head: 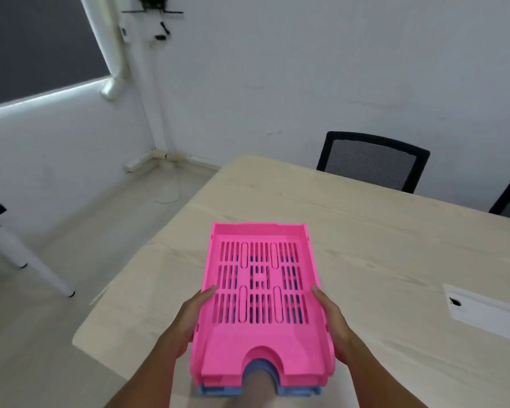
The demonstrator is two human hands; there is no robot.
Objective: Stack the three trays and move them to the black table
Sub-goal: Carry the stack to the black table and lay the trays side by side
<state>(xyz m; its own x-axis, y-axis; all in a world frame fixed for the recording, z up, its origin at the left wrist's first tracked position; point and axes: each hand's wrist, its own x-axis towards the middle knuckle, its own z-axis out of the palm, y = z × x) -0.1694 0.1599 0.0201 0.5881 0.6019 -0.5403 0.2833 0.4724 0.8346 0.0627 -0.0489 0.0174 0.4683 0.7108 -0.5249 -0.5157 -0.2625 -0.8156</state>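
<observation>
Now, tray stack [261,304], between both hands' fingers [208,293]

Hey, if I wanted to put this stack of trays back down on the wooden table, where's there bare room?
The light wooden table is bare ahead of the pink slotted plastic tray stack, towards the black mesh-backed chair, and left to the table edge. Tighter on the right near the white cable-port panel.
</observation>
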